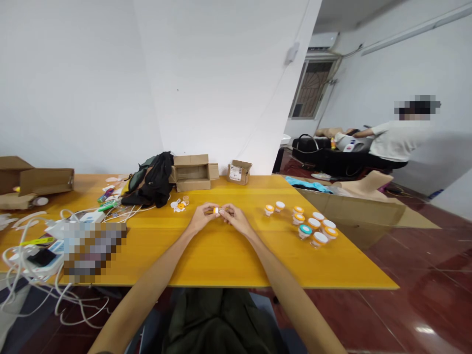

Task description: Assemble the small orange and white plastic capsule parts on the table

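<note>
My left hand point(202, 217) and my right hand point(236, 219) meet above the middle of the yellow table. Between their fingertips is a small jar point(216, 210) with an orange and white lid, apparently tipped sideways; the fingers hide much of its body. Both hands are closed on it, the left at the lid side and the right at the other end. Left of my hands lie loose white discs point(174, 204), an orange lid point(181, 206) and a clear cup point(186, 199). To the right stand several small clear jars point(298, 219) with orange-and-white lids, and one with a teal lid point(305, 229).
Two cardboard boxes point(192, 186) point(239, 173) and a black backpack point(158, 181) stand along the wall. Tangled white cables point(22, 265) and a power strip point(47, 260) fill the left side. Beyond the table's right edge are a large carton point(332, 211) and a seated person point(393, 140).
</note>
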### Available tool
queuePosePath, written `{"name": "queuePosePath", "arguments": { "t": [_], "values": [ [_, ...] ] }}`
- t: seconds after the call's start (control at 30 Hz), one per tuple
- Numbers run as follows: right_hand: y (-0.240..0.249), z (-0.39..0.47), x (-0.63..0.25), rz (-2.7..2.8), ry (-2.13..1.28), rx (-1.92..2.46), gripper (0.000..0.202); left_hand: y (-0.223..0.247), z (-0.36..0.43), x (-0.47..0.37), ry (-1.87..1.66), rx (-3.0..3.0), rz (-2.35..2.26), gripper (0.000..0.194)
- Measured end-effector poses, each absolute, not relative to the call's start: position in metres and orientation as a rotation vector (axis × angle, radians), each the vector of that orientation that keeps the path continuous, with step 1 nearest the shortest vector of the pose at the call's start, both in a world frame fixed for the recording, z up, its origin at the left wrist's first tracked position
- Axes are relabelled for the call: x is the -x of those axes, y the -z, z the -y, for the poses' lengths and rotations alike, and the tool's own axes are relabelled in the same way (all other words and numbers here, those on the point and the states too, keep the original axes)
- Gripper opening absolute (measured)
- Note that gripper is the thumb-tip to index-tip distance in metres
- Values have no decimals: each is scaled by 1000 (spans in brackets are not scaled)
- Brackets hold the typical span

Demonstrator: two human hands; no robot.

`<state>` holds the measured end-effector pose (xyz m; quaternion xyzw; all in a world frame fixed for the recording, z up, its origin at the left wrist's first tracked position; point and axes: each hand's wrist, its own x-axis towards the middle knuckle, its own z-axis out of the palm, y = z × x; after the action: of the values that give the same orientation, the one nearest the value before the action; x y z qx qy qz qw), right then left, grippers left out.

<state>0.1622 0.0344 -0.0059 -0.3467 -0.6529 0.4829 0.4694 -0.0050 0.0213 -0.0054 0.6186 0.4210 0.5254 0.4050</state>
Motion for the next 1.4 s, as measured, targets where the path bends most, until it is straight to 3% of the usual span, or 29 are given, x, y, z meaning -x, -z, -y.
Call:
{"name": "queuePosePath", "arguments": {
  "t": [0.27, 0.47, 0.77, 1.0, 1.4],
  "values": [
    [9, -39, -165, 1748, -1011, 1053, 52, 8, -21, 4, -1307, -1558, -1033, 35],
    [11, -40, -165, 1718, -1122, 912, 49, 8, -22, 5, -1329, -1544, -1043, 33],
    [11, -39, -169, 1804, -1010, 1036, 53, 8, -19, 2, -1311, -1498, -1024, 33],
    [11, -40, -168, 1728, -1197, 845, 45, 8, -18, 4, -1333, -1374, -1023, 36],
    [15, -41, -166, 1754, -1084, 938, 46, 8, -19, 4, -1314, -1363, -1006, 40]
  ]
}}
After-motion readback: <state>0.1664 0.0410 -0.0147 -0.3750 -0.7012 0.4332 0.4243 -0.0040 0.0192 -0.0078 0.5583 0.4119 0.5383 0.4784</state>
